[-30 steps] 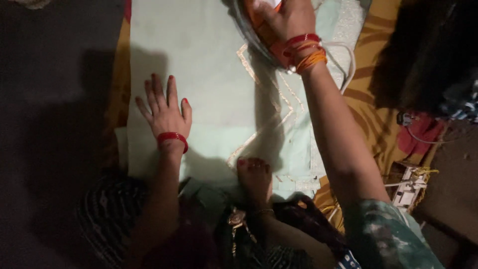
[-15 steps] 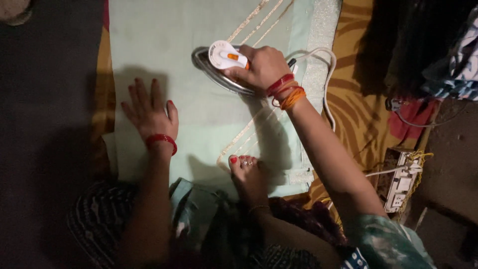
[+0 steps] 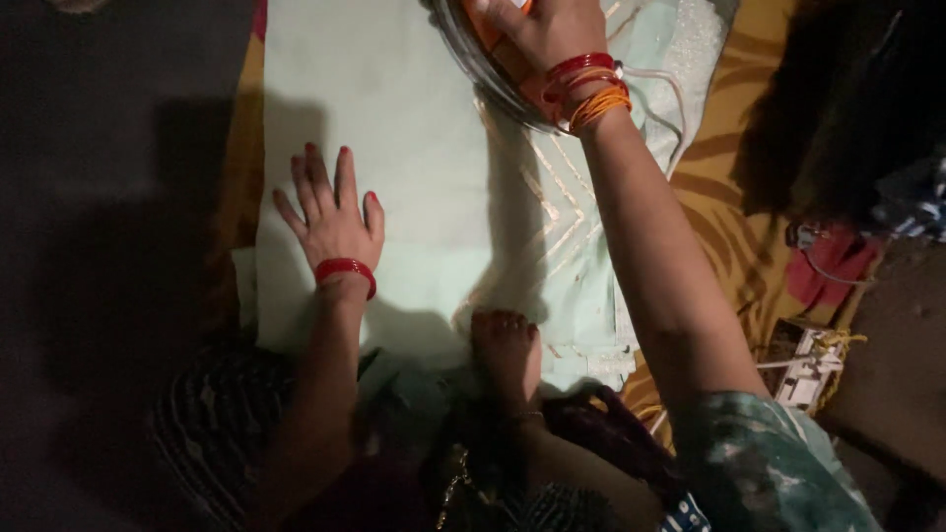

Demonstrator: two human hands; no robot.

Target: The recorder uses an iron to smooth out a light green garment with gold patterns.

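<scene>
Nearest you, your bare foot (image 3: 507, 345) rests on the near hem of the pale green cloth (image 3: 414, 128), spread over a yellow patterned sheet (image 3: 734, 197). Mid-field, your left hand (image 3: 330, 217) lies flat, fingers splayed, gripping nothing. Farthest, your right hand (image 3: 537, 30) is closed around the handle of the iron (image 3: 483, 69) at the cloth's far end; the near stretch looks smooth, the embroidered part apparently remaining

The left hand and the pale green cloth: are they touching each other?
Touching. The head view shows the left hand lying flat, fingers spread, directly on the pale green cloth, with no gap visible under the palm.
</scene>
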